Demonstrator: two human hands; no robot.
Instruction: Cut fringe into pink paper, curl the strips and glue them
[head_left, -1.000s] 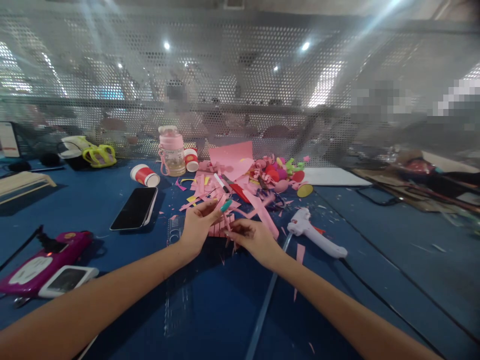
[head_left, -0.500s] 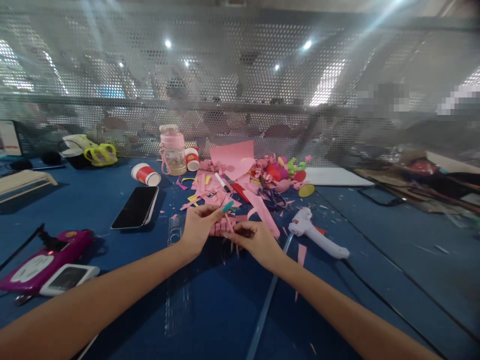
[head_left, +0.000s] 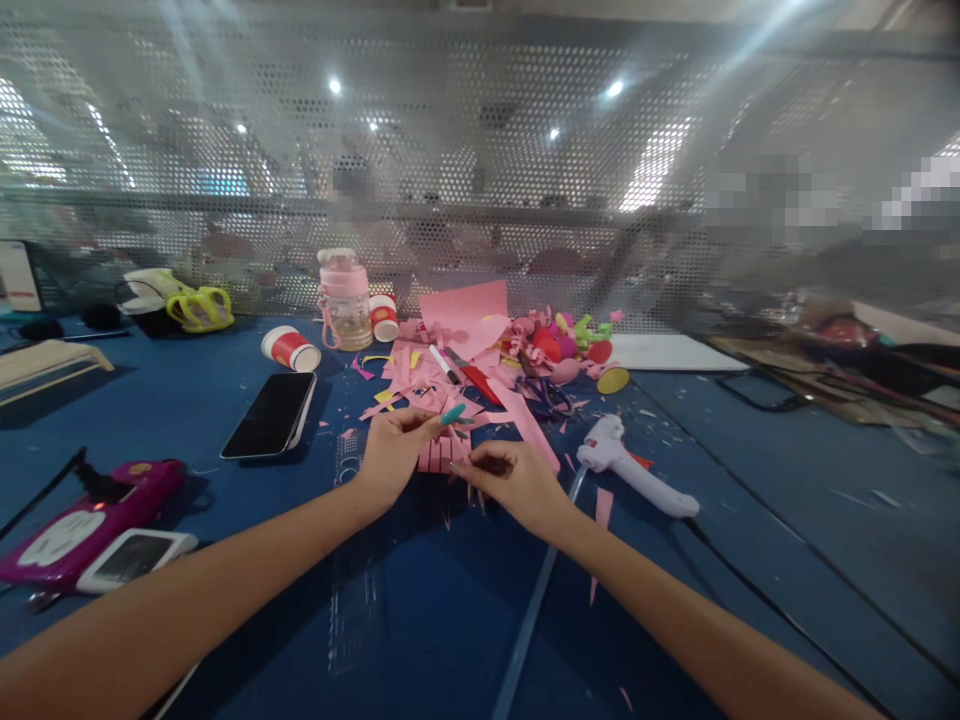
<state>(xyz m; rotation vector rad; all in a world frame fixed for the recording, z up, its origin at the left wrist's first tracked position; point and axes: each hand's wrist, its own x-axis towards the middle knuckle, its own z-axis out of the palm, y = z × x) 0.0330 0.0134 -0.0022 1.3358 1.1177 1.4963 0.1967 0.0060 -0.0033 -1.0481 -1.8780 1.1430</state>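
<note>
The left hand (head_left: 394, 452) pinches a teal pen (head_left: 453, 413) tip-up, while the right hand (head_left: 510, 478) grips the fringed pink strip (head_left: 442, 455) on the table (head_left: 187, 400), likely steadying it. Pink scraps (head_left: 427, 375) and a glue gun (head_left: 634, 468) lie just beyond.

a black phone (head_left: 271, 414) lies face up on the blue table (head_left: 750, 560). left of the phone, near the table's edge, sit a magenta device (head_left: 90, 520) and a small white gadget (head_left: 135, 558), touching. behind the phone a red paper cup (head_left: 291, 349) lies on its side, with a pink bottle (head_left: 345, 300) standing just beyond. well right of the phone rests a white glue gun (head_left: 630, 465); further back is a heap of coloured scraps (head_left: 559, 350).
</note>
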